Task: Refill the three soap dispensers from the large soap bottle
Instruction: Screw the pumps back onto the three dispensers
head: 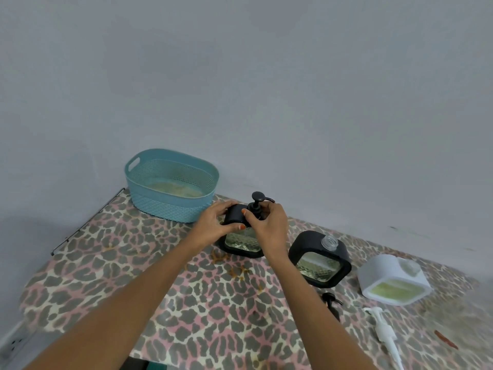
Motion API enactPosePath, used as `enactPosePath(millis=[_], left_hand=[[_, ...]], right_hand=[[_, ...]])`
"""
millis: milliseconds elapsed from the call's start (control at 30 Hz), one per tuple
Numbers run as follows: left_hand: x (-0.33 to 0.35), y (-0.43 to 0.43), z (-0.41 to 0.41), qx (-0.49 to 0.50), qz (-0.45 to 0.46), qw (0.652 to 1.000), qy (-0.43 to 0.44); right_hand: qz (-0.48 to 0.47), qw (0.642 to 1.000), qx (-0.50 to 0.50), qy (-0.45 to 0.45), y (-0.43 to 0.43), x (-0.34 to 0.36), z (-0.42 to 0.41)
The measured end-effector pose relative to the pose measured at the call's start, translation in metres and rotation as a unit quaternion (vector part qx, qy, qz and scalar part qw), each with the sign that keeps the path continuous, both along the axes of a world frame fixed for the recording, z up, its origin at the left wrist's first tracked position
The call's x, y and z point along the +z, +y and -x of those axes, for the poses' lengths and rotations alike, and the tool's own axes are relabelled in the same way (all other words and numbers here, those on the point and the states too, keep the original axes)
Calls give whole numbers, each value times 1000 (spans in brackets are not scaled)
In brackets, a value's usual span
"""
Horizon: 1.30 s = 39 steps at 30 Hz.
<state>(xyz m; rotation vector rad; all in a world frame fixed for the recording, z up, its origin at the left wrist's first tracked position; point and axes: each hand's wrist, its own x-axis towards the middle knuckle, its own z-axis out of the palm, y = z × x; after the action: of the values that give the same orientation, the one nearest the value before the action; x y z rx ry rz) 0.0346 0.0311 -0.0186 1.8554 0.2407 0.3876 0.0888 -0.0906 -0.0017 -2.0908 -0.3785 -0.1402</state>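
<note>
Her right hand [266, 225] is curled round the collar of the pump [260, 196], fingertips pinching it at the neck. Her left hand [213, 225] grips the dark shoulder of the black dispenser [241, 243] to steady it. That dispenser stands upright on the desk [213, 316], just in front of the teal basket [170, 185].

To its right stands a second black dispenser [320, 259] with its clear threaded neck bare, and beyond that a white dispenser [392, 279], also open on top. Their pumps lie loose on the desk: the black pump [330, 300] near her right forearm, the white pump [384, 332] closer to the desk's edge. I can't see the large soap bottle anywhere from here.

Whether she's loosening or tightening that collar, I can't say. The risk I'd watch is the twist. If the left hand slips, the dispenser could tip or skid on the patterned cover. A pump pulled out carelessly would drip soap from its tube. Her right forearm also passes close to the open-necked dispenser, so a stray sweep could knock it over.
</note>
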Motion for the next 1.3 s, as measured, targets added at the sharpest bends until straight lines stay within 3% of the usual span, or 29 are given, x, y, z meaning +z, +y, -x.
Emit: enactPosePath(millis=[333, 500, 833, 967, 1100, 1300], left_hand=[[12, -9, 24, 45, -90, 995, -27], [19, -22, 41, 81, -93, 989, -78], [21, -89, 33, -3, -96, 986, -135], [22, -123, 21, -45, -88, 989, -111], [16, -144, 3, -100, -114, 988, -31], [9, -159, -15, -97, -115, 988, 26]], right_hand=[[14, 1000, 18, 1, -40, 24, 22], [2, 1000, -8, -13, -81, 32, 31], [-10, 996, -82, 21, -170, 19, 42], [3, 992, -107, 69, -195, -3, 44], [48, 983, -124, 124, -209, -24, 46], [71, 972, -113, 194, -212, -43, 47]])
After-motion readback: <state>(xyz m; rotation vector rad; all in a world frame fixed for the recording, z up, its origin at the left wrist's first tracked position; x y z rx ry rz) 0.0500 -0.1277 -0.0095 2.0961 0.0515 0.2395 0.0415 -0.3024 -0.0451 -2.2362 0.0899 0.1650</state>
